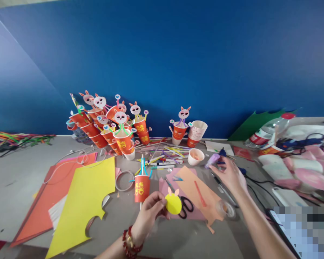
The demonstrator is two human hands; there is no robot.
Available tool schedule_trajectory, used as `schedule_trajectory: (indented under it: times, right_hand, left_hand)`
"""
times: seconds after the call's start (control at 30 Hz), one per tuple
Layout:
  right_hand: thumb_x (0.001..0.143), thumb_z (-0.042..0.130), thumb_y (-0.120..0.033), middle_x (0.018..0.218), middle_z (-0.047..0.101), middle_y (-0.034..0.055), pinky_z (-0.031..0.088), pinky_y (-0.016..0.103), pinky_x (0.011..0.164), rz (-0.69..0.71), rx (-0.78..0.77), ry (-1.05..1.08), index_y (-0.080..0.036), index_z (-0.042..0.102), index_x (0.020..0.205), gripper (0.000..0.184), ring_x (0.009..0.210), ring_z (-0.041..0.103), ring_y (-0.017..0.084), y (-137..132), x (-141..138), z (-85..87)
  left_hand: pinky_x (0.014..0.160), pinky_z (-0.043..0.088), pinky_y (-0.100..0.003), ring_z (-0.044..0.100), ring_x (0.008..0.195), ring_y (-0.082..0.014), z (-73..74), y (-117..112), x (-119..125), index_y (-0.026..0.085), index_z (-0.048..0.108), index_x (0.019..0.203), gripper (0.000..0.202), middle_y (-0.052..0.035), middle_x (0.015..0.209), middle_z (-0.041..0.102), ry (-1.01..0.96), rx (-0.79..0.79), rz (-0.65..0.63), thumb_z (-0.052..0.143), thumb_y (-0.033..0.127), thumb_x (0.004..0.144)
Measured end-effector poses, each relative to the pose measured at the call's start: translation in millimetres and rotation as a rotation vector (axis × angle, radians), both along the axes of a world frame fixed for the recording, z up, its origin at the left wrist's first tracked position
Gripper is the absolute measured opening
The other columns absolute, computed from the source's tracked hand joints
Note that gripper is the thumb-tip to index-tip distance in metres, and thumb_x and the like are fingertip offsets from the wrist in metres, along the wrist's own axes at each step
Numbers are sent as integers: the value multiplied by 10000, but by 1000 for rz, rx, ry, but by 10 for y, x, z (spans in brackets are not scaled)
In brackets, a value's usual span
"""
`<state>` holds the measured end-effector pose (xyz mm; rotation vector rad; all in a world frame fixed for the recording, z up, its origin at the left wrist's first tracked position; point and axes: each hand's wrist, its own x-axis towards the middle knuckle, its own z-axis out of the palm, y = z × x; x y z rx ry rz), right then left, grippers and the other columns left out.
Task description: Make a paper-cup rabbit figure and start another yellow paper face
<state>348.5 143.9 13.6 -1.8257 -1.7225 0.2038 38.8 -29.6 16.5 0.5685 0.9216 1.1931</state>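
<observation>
My left hand [152,208] pinches a yellow paper circle [173,204] with two pink paper ears at its top. Beside that hand, an orange-red paper cup [142,187] stands with blue strips sticking up and out. My right hand [230,176] is stretched out with thumb and fingers apart, over a dark blue corded tool [222,153] that it partly hides. Close to its thumb lies a crumpled purple piece [212,160]. Black-handled scissors [187,207] rest on pink paper behind the yellow circle.
Several red cups with rabbit heads [122,140] stand along the blue wall, left of stacked cups [197,131]. Yellow paper [81,194] covers the left side. Markers [163,166], orange paper [191,180] and tape [225,209] lie mid-table. A bottle [270,131] stands right.
</observation>
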Motion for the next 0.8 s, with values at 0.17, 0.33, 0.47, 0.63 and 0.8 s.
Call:
schedule_trajectory:
  times: [0.17,0.33,0.47,0.63,0.8]
  right_hand:
    - [858,613,-560,911,707,105,526,340,706,134,131,290,-206,652,978,376,768,666,245,-727,-318,204]
    - [894,651,-500,791,684,47,495,286,636,584,-404,830,-199,679,917,303,707,630,200,-1350,-1037,200]
    - [821,713,-585,629,541,-27,387,237,535,534,-467,1089,-189,580,759,422,557,474,121,-1458,-1368,104]
    - [810,715,-612,607,493,-46,304,224,515,523,-499,1139,-192,526,728,467,530,389,95,-1403,-1393,27]
    - [845,668,-620,556,432,-65,286,231,506,473,-491,1153,-212,463,700,479,500,364,98,-1380,-1380,-63]
  left_hand:
    - [579,445,-235,620,545,-120,-7,46,-3,172,576,770,340,15,626,641,32,41,15,754,456,827]
    - [602,466,-252,627,573,-137,52,98,35,173,587,785,332,6,641,654,114,132,24,735,464,843]
    - [597,473,-258,617,562,-140,88,95,51,173,587,787,325,-3,641,658,166,196,-9,711,463,864]
    - [613,498,-263,633,608,-155,119,24,-11,172,641,832,281,-22,694,654,316,248,11,673,444,895]
    - [609,500,-259,634,630,-173,167,-87,-189,186,710,899,188,-48,743,660,553,319,104,675,370,895]
